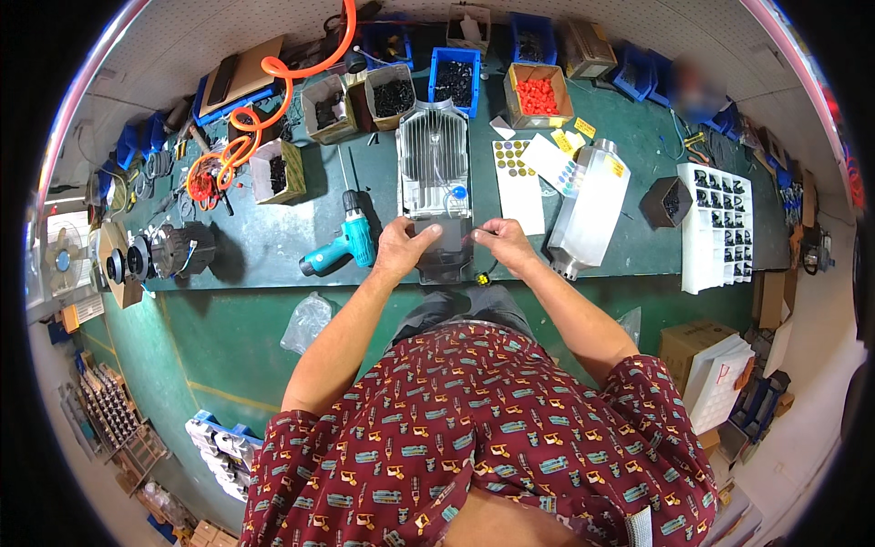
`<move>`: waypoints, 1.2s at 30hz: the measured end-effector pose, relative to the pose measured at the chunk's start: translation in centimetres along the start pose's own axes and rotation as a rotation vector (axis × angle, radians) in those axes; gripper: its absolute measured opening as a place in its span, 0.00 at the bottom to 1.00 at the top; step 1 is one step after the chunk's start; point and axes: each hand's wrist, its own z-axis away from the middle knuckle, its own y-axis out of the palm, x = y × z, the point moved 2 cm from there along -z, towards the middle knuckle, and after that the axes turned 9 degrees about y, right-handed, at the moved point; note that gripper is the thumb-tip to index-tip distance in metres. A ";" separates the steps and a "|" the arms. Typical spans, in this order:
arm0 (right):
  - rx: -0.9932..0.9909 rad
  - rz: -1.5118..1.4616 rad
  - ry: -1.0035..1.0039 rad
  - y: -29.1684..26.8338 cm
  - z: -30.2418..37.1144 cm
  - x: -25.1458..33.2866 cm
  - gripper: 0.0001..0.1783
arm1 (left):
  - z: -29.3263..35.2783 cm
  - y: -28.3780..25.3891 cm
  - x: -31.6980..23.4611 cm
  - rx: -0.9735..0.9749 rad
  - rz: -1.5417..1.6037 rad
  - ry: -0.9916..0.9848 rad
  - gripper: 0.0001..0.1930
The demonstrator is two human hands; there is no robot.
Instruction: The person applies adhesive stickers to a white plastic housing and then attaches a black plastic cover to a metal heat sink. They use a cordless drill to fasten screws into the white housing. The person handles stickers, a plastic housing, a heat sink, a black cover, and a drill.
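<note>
A silver finned metal housing [436,164] lies on the bench in front of me, with a dark box-shaped cover [447,241] at its near end. My left hand [403,248] grips the left side of that cover, thumb lying on top. At the opposite side my right hand [507,244] pinches with thumb and forefinger by the cover's edge; what is between the fingertips is too small to make out. Below it a yellow connector [482,278] hangs on a dark lead at the bench edge. A blue round piece [458,192] sits on the housing above the cover.
A teal cordless drill [342,242] lies left of the housing. To the right are a sticker sheet [518,187], a second silver housing [591,210] and a white tray [720,228] of black parts. Part bins [454,77] line the back; an orange coiled hose [244,118] hangs left.
</note>
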 end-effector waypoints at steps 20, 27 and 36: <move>-0.075 0.195 0.103 0.4 0.6 2.6 0.13 | 0.0 0.2 0.1 0.011 0.029 -0.023 0.29; -0.007 0.184 0.227 0.2 0.2 3.2 0.12 | -0.6 0.4 1.8 -0.008 -0.016 0.027 0.29; 0.061 0.322 0.340 -0.8 -1.1 3.8 0.13 | -0.6 0.7 1.9 0.002 0.014 0.055 0.29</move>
